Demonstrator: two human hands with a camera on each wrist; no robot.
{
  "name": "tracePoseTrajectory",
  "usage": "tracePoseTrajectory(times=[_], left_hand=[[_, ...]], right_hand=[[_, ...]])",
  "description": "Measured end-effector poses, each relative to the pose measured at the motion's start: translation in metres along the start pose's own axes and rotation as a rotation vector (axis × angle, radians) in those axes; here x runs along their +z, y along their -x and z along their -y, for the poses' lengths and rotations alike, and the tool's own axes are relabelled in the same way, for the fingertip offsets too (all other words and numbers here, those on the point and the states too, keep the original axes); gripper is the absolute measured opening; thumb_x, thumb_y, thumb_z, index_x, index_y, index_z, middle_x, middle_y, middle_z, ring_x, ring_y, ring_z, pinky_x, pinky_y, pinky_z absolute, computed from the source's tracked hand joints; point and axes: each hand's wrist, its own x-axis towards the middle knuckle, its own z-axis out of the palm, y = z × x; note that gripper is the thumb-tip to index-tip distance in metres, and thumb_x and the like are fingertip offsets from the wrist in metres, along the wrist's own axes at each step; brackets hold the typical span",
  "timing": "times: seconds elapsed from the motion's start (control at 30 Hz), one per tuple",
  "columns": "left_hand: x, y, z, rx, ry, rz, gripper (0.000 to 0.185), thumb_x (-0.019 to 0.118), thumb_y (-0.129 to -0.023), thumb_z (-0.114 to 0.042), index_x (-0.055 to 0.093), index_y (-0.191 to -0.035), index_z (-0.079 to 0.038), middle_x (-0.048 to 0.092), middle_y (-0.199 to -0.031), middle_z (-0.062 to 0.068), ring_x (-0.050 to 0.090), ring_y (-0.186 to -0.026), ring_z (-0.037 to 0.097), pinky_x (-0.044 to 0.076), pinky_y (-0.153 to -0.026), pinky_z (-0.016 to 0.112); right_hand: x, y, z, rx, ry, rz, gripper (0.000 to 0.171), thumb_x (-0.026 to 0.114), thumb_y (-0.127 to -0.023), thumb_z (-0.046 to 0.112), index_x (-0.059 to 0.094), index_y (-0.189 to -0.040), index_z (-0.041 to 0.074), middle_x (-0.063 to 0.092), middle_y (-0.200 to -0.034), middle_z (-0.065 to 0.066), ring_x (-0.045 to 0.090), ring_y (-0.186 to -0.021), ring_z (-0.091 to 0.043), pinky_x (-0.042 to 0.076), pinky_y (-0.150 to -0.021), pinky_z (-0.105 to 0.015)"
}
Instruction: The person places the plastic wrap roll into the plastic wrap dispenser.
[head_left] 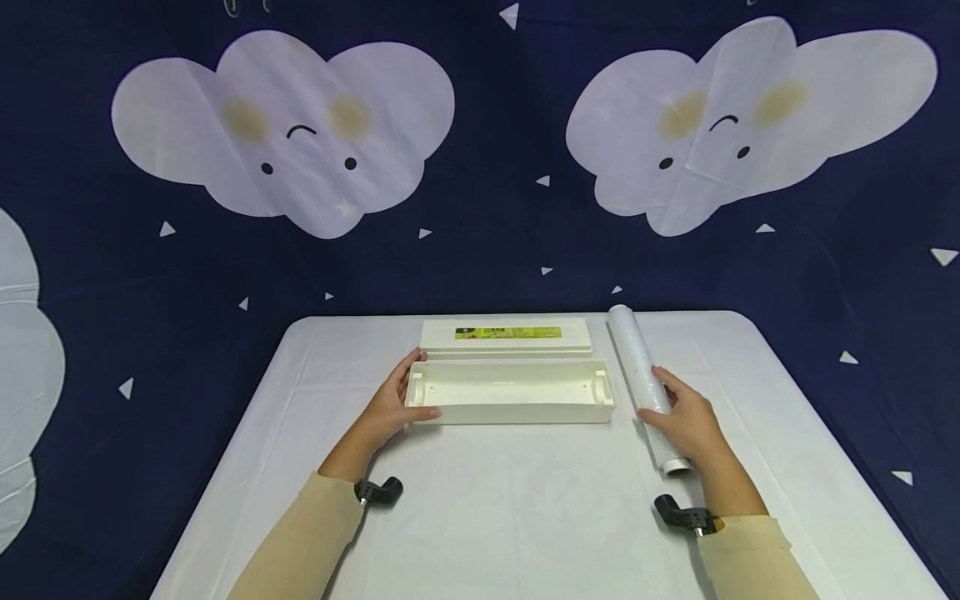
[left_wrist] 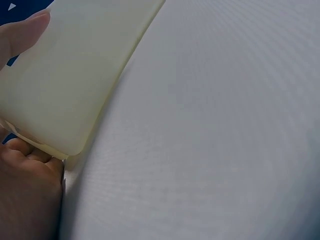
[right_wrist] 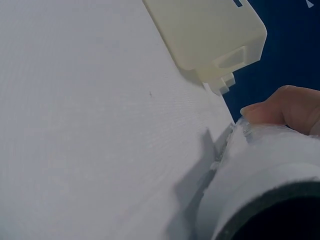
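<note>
Right hand: lower right of the frame, fingers curled over the near part of the cling-film roll, apparently gripping it.
Left hand: fingers and thumb clasp the left end of the open tray.
Tray: centre of the white bench.
Lid: flat, just behind the tray.

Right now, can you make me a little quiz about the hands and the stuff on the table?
1. True or false: the open box has something inside it.
2. What does the right hand hold? A) lid B) roll of wrap C) scissors
3. Which end of the box does the left hand grip?

Key
1. False; it looks empty.
2. B, the roll of wrap, lying on the table.
3. Its left end. The lid lies flat behind the box.
</note>
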Motion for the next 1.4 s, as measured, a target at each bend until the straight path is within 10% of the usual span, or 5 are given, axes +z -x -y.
tracePoseTrajectory(times=[0.23, 1.4], left_hand=[[0.0, 0.0, 0.0, -0.001, 0.007, -0.006, 0.125, 0.093, -0.07, 0.01, 0.019, -0.17, -0.012, 0.023, -0.172, 0.005, 0.026, -0.154, 0.029, 0.033, -0.12, 0.037], [-0.002, 0.0, 0.002, 0.016, -0.001, -0.001, 0.124, 0.093, -0.071, 0.009, 0.019, -0.169, -0.01, 0.023, -0.172, 0.007, 0.024, -0.155, 0.027, 0.029, -0.122, 0.038]], right_hand=[[0.0, 0.0, 0.004, 0.048, 0.03, 0.018, 0.11, 0.095, -0.08, 0.031, 0.031, -0.164, 0.0, 0.039, -0.151, -0.043, 0.045, -0.134, -0.059, 0.045, -0.104, -0.068], [0.001, 0.002, 0.003, 0.075, 0.033, 0.006, 0.099, 0.089, -0.084, 0.019, 0.033, -0.165, 0.006, 0.044, -0.147, -0.043, 0.055, -0.125, -0.057, 0.054, -0.094, -0.064]])
